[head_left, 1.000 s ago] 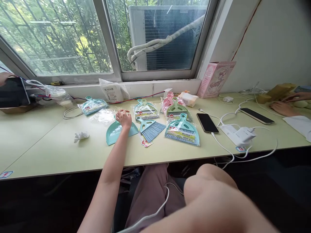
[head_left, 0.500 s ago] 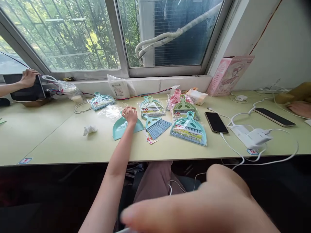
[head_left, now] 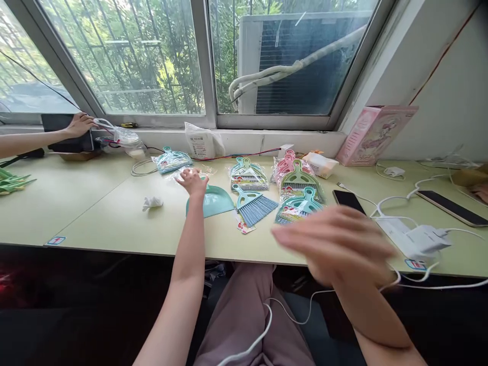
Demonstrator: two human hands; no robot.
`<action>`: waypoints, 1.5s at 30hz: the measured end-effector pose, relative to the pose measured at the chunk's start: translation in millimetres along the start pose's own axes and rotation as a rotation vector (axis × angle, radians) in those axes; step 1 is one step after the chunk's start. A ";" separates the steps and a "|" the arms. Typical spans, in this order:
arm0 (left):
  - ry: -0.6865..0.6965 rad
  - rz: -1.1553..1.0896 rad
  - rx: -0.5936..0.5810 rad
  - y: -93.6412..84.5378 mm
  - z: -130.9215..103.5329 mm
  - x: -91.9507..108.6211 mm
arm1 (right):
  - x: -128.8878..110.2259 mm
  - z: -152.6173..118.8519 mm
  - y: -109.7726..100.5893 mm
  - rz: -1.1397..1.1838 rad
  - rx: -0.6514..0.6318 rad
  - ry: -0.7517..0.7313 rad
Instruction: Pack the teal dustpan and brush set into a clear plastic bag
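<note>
Smooth, matt teal plastic dustpan [head_left: 218, 202]; glossy black phone screen [head_left: 349, 201].

The right grip [head_left: 337, 246], formerly low and close to the camera, is now raised over the front edge of the desk [head_left: 114, 223], partly covering a phone [head_left: 348, 200]. The left grip [head_left: 193, 183] has shifted leftward across the dustpan [head_left: 218, 201], fingers spreading.
</note>
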State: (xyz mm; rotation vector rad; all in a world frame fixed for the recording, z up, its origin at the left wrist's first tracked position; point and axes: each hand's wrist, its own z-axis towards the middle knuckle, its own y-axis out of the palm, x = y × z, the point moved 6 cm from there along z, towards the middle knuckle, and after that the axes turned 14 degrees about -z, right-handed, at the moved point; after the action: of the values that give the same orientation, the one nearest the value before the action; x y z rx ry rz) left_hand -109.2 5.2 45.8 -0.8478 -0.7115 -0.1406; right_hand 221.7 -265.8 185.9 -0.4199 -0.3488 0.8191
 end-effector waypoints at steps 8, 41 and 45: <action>-0.111 0.159 -0.411 3.4 13.4 -42.7 | 110.4 -30.2 237.8 -0.300 -0.800 0.246; -0.267 -1.140 -0.666 25.2 -17.9 44.6 | 149.4 -28.3 206.9 -0.060 -0.157 0.608; -0.098 -1.122 -0.873 30.6 -45.6 87.4 | 134.9 -26.1 212.8 -0.175 -0.329 0.553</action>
State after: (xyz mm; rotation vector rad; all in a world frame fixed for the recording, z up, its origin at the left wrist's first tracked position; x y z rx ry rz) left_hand -7.1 6.4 60.7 -1.1805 -1.1819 -1.5067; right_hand 186.0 -39.3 78.3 -0.8860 0.0001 0.4459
